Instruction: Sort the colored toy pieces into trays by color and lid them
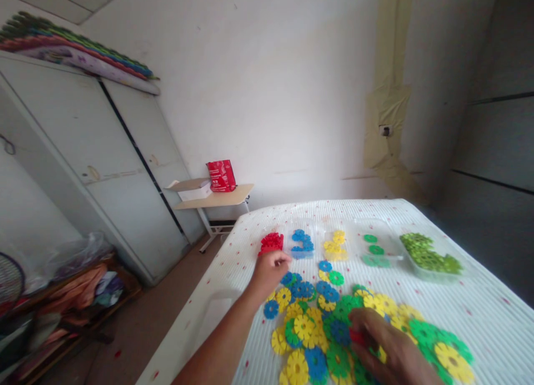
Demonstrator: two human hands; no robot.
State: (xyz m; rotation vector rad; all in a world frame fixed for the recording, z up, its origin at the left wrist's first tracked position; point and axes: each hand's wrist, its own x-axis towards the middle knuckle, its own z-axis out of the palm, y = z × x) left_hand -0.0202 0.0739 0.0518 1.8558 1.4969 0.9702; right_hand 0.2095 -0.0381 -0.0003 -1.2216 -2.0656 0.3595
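My left hand is at the near edge of the clear box of red snowflake discs. Its fingers are curled together, and whatever may be between them is hidden. Over the loose pile of yellow, green and blue snowflake discs, my right hand pinches a red snowflake disc, partly covered by the fingers. Further clear boxes stand in a row: one with blue discs, one with yellow discs, and one with a few green discs.
A box of light green pieces ends the row at the right. The table has a ribbed white cover, with a clear lid-like tray at its left. Beyond it are a side table with a red bag and a grey cabinet.
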